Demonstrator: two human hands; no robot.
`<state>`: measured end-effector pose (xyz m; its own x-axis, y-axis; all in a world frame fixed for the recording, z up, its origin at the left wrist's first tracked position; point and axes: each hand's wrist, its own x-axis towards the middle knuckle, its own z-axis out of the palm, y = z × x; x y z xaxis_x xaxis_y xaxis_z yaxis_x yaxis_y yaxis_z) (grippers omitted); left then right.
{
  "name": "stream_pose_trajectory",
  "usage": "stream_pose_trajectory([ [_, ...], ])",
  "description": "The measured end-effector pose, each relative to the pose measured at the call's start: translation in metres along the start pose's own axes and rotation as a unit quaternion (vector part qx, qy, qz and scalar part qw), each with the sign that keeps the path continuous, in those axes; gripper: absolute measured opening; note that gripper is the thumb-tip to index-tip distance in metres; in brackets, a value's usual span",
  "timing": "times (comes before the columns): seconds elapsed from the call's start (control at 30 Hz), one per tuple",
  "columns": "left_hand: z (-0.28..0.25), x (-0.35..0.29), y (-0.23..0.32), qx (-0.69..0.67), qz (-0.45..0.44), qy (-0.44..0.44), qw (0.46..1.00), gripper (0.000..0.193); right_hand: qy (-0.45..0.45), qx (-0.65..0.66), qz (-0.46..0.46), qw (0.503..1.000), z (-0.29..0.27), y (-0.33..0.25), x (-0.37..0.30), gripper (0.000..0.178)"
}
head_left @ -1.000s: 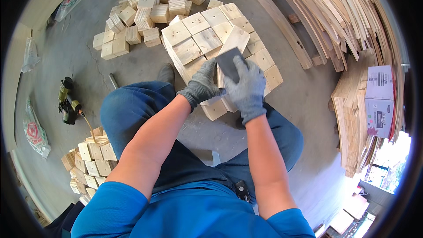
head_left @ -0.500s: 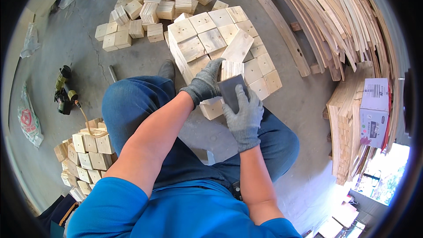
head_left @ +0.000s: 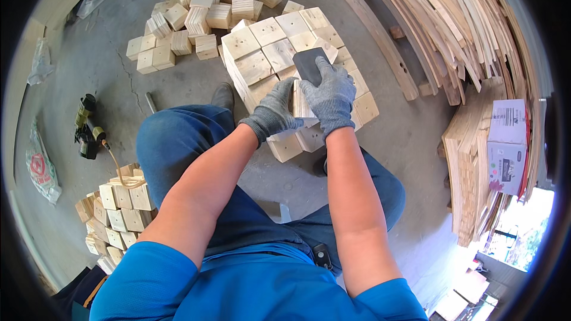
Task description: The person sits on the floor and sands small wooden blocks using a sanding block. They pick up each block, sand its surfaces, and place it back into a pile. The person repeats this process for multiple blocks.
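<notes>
My left hand (head_left: 273, 108), in a grey knit glove, is closed around a pale laminated wooden block (head_left: 302, 104) and steadies it from the left. In my gloved right hand (head_left: 333, 94) is a dark grey rectangular sanding block (head_left: 308, 65), gripped from above. It reaches past the far end of the wooden block, whose upper side my right hand partly covers. Both hands are over a tidy stack of square wooden blocks (head_left: 254, 66) between my legs. A loose wooden piece (head_left: 326, 49) lies on that stack, partly behind the sanding block.
A heap of wooden blocks (head_left: 205, 18) lies on the concrete floor beyond the stack. To my left are a nail gun (head_left: 88, 128) with its hose and another block pile (head_left: 122, 208). Long boards (head_left: 440, 30) and a carton (head_left: 507, 145) line the right side.
My right hand has pushed the sanding block away from me, over the far end of the wooden block. My left hand keeps its hold, and the wooden block sits slightly nearer me.
</notes>
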<state>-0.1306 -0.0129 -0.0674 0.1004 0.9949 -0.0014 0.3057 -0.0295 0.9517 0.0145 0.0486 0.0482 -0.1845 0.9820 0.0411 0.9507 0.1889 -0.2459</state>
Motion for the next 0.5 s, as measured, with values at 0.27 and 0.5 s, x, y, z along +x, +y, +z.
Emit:
stream_pose_trajectory([
  [0.27, 0.0, 0.001, 0.001, 0.045, 0.016, 0.004, 0.999, 0.105, 0.046, 0.002, -0.04, 0.998, -0.002, 0.016, -0.105, 0.077],
  [0.5, 0.003, 0.0, 0.0, 0.003, 0.021, 0.016, 1.0, 0.101, 0.047, 0.009, -0.041, 0.998, -0.004, 0.022, -0.137, 0.078],
])
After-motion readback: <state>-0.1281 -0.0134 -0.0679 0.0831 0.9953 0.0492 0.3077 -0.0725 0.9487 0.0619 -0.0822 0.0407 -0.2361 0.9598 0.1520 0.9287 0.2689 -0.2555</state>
